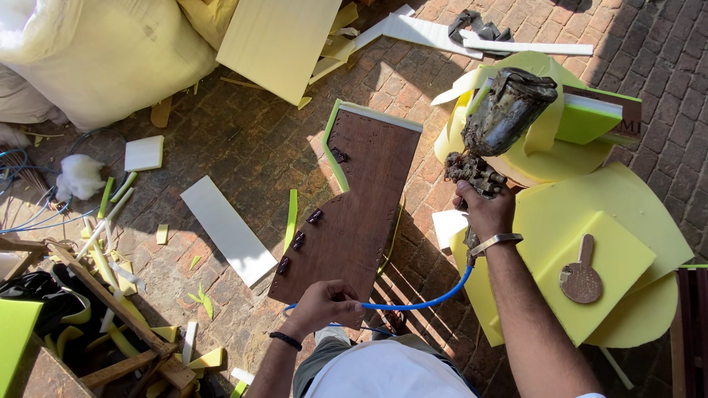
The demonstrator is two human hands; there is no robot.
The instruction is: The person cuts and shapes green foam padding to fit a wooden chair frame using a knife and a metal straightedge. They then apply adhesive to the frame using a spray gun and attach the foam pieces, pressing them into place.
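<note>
Closest to you, your left hand (322, 304) is curled shut around the bottom edge of the brown wooden board (354, 206), which lies flat on the brick floor (243, 140) in front of you. The board has a stepped outline, small dark metal clips along its left side, and a strip of green foam (332, 147) running up its top-left edge.

Your right hand (485, 210) is closed tight on the grip of a grimy spray gun (493, 129). Its dirty metal cup tilts up and away from you, and a blue hose (431, 298) loops from under the gun back toward your lap. The gun sits just right of the board, over the edge of a stack of yellow foam sheets (590, 243).

On that foam there's a small brown paddle-shaped cutout (581, 274), well apart from your hand.

Off to the left: a white rectangular foam strip (227, 228) lying on the bricks, a smaller white square piece (144, 152), a tuft of white stuffing (80, 177), and a mess of yellow-green offcuts and wooden slats.

Furthest away, a big pale bulging sack (103, 51) fills the top-left corner, with a pale yellow foam slab (276, 44) leaning next to it.
</note>
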